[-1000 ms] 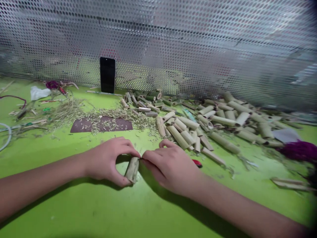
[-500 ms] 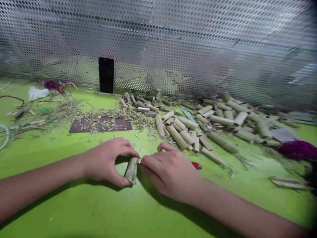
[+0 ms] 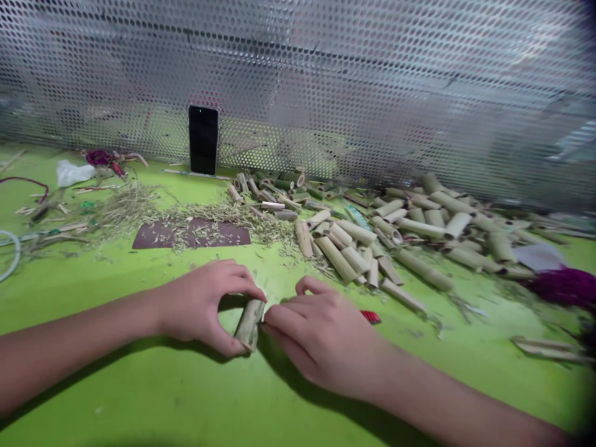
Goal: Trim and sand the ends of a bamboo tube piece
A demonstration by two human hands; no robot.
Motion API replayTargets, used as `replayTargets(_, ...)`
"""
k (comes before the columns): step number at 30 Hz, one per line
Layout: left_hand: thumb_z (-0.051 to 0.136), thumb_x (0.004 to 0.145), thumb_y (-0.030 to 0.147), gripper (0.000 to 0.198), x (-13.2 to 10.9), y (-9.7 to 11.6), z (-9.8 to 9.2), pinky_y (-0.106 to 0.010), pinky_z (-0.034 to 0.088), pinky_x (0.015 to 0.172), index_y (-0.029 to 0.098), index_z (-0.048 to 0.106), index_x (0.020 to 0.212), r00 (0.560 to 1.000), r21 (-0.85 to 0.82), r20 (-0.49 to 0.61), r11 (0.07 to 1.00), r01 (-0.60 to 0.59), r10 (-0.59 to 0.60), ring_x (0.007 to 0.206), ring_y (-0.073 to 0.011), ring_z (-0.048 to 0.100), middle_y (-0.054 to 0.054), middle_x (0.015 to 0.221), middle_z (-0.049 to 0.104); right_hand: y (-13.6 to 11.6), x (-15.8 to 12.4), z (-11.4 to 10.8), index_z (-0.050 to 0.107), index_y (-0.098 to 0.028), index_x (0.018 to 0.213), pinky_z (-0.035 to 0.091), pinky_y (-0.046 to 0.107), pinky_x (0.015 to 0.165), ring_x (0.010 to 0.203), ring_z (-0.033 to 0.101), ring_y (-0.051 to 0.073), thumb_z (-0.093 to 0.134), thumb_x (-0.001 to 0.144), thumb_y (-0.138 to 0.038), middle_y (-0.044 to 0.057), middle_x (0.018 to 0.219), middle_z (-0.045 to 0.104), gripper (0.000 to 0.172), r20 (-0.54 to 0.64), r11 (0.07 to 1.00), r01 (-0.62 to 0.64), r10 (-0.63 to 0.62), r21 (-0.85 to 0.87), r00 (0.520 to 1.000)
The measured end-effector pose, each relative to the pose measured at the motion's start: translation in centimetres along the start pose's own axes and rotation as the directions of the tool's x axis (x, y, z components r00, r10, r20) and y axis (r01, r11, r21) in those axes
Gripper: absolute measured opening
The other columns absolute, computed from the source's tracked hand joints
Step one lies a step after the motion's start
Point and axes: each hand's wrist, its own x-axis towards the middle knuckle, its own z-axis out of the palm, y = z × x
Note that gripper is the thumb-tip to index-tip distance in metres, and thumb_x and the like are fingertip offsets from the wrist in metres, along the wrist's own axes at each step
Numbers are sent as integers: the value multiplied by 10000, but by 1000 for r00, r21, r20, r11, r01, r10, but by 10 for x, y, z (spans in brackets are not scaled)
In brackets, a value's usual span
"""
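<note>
From the head view: a short bamboo segment (image 3: 250,325), tilted, pinched between both hands at 6 o'clock above the lime-green surface (image 3: 139,385). Left hand (image 3: 200,308) curled around it, fingers (image 3: 242,280) over the top end, thumb at the lower end. Right hand (image 3: 321,338) just beside it, fingers (image 3: 282,318) pressed together, tips against the segment's right side. At 2 o'clock, a heap of cut bamboo tubes (image 3: 354,248); at 11 o'clock, a dark brown sheet (image 3: 153,237) under scattered shavings (image 3: 205,214) — and at 12 o'clock, an upright phone (image 3: 203,139) before a perforated metal screen (image 3: 372,81). At 3 o'clock, a small red piece (image 3: 370,317) near the right hand, with a purple tuft (image 3: 565,287) well beyond.
</note>
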Motion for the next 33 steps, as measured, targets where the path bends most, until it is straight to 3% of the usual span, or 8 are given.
replayTargets(33, 858, 662, 304, 574, -1, -4, 1, -404, 495, 941, 213, 704, 1208, 1000, -11, -16, 1000, 0, 0, 1052, -279, 594, -55, 1129, 663, 4, 1, 1, 573, -195, 765, 274, 310, 704, 473, 388, 107, 470, 991, -156, -56, 563, 579, 252, -52, 1000, -12, 11, -10, 999)
